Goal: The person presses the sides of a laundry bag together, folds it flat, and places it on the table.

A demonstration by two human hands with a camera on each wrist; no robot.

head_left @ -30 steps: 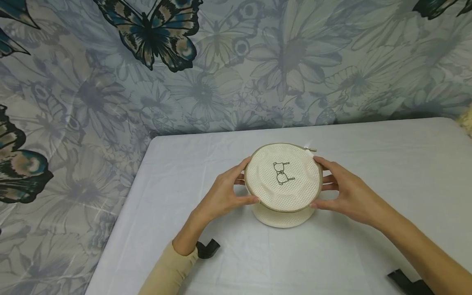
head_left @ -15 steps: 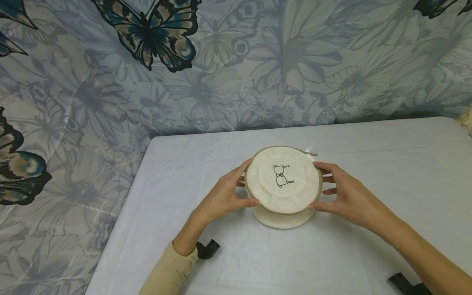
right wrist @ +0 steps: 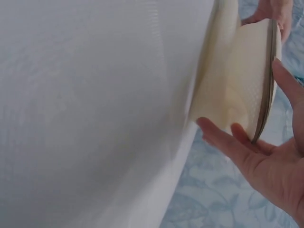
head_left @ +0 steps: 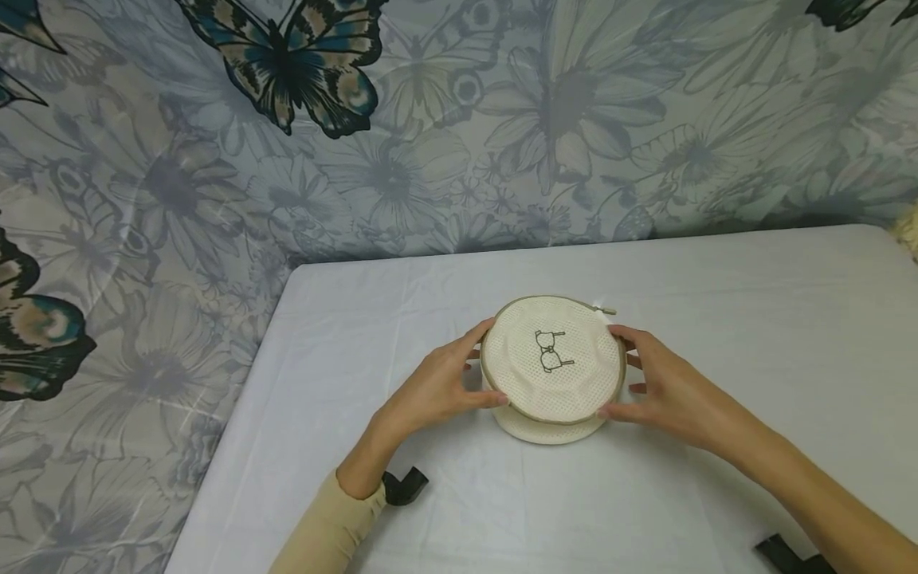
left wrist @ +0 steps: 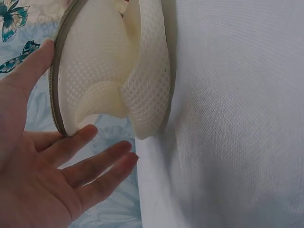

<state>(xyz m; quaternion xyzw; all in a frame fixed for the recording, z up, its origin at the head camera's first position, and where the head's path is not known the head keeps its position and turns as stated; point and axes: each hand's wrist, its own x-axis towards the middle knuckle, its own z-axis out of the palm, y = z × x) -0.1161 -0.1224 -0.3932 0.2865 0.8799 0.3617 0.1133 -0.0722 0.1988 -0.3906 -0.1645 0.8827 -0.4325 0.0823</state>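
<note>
A round cream mesh laundry bag (head_left: 581,351) stands on the white-covered table, with a dark bra outline on its flat top. A brownish zipper runs round the top's rim, and its pull (head_left: 608,311) lies at the far right. My left hand (head_left: 437,387) holds the left side of this rim between thumb and fingers. On the opposite side my right hand (head_left: 670,395) holds the rim the same way. In the left wrist view the mesh wall (left wrist: 147,76) sags and folds inward between top and base. Several lower fingers of the left hand stretch out below the rim.
White cloth covers the table (head_left: 358,319). Behind it and to the left hangs a grey floral backdrop (head_left: 430,175) with butterflies. A black strap piece (head_left: 406,486) sits by the left wrist, another (head_left: 792,554) by the right. Something yellow and fluffy (head_left: 908,235) shows at the right edge.
Both hands have lowered the bag's top toward its base and slightly toward me. Less of the base shows in front of the rim now.
</note>
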